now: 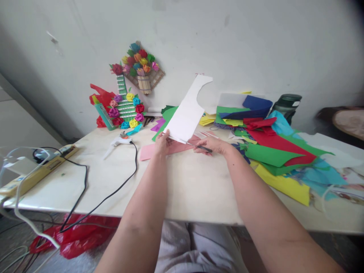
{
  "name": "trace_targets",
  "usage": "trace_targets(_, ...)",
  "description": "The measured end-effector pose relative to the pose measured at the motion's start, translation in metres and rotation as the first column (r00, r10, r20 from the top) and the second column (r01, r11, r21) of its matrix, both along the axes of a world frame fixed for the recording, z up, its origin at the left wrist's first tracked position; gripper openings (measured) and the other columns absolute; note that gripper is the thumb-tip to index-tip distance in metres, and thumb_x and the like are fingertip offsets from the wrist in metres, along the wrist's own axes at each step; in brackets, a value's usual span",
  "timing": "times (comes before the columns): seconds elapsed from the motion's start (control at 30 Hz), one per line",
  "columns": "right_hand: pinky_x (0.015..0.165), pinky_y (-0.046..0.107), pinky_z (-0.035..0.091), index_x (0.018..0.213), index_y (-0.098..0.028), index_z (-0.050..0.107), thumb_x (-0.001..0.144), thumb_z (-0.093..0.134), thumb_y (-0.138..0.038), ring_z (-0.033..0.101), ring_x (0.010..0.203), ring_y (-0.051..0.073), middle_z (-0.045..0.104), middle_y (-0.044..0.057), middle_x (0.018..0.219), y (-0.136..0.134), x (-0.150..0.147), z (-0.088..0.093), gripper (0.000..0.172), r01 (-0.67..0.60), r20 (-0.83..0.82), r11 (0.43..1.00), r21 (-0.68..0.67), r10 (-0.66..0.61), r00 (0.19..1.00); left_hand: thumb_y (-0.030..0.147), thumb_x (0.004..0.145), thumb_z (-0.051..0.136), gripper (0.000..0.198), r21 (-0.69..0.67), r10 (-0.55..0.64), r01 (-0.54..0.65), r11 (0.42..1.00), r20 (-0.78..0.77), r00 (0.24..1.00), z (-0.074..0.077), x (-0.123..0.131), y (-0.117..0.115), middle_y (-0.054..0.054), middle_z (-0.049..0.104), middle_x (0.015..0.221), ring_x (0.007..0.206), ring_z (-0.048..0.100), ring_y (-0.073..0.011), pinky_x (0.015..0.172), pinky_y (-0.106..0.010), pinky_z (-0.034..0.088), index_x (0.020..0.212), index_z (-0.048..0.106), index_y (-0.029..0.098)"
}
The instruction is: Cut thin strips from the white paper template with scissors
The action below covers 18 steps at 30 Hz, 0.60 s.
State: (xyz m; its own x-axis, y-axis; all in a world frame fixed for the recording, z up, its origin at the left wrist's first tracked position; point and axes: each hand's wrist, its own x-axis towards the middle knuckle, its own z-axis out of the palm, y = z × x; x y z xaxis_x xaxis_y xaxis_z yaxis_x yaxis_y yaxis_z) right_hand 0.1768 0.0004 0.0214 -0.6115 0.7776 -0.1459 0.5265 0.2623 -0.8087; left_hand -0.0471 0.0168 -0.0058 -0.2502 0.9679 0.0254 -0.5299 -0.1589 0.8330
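My left hand point(163, 143) pinches the lower left corner of a large white sheet of paper or card point(186, 112), held up above the table. A curved notch is cut into the sheet's upper right side. In my right hand point(212, 145) is a pair of scissors point(203, 148), its blades at the sheet's lower edge. A narrow strip runs along that edge between the blades and my left fingers. Below the sheet lies pink paper point(148, 151), with some thin white strips point(203, 134) beside it.
A white glue gun point(118, 142) with a black cord lies left, near a power strip point(54, 163). Paper-flower crafts point(126, 104) stand against the wall, beside a teal bottle point(104, 115). Coloured sheets point(275, 153) pile up at right, before a dark bottle point(287, 104).
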Motion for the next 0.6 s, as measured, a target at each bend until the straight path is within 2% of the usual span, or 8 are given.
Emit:
trace_targets(0.3,0.040,0.021,0.029,0.086,-0.013,0.067,0.063,0.068,-0.057,0.039,0.040,0.005,0.045,-0.005,0.048,0.0019,0.0006,-0.0023,0.050,-0.009,-0.023,1.000,0.003,0.009,1.000,0.024,0.072,0.066,0.018,0.004,-0.019,0.019,1.000,-0.009,1.000,0.0009,0.0005,-0.0008,0.000,0.061,0.061,0.050,0.058,-0.0111,0.057,-0.026,0.052,0.075,0.051,0.015)
trace_targets(0.6,0.039,0.021,0.026,0.089,-0.012,0.068,0.066,0.067,-0.054,0.036,0.039,0.005,0.044,-0.006,0.047,0.0054,0.0013,-0.0046,0.048,-0.028,-0.037,1.000,0.011,0.029,0.999,0.026,0.069,0.069,0.023,0.020,0.008,-0.008,1.000,-0.002,1.000,-0.0013,-0.0004,0.0018,0.002,0.058,0.059,0.050,0.057,-0.0101,0.060,-0.027,0.051,0.071,0.048,0.016)
